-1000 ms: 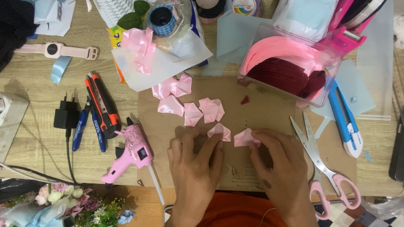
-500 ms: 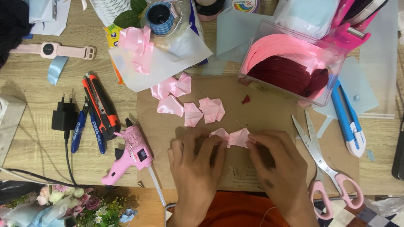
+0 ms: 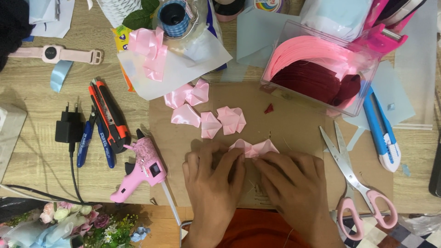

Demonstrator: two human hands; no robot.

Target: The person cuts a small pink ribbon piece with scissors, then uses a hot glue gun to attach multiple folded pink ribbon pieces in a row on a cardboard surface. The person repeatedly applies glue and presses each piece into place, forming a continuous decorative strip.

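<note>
My left hand (image 3: 212, 183) and my right hand (image 3: 294, 186) rest side by side on a brown cardboard sheet (image 3: 294, 124). Their fingertips press together on two folded pink ribbon petals (image 3: 254, 148), which touch each other at the middle. Several more folded pink petals (image 3: 209, 112) lie loose on the cardboard just beyond the hands. A pink glue gun (image 3: 140, 169) lies to the left of my left hand, its nozzle towards the cardboard.
Pink-handled scissors (image 3: 356, 183) lie to the right of my right hand. A clear box (image 3: 365, 87) of pink and dark red pieces stands at the back right. Cutters (image 3: 108, 115), pens, a black plug (image 3: 69, 128), a pink bow (image 3: 149, 50) and a blue cutter (image 3: 381, 133) lie around.
The two pink petals, apart one second ago, have been brought together between my fingertips. Both hands have closed in towards each other.
</note>
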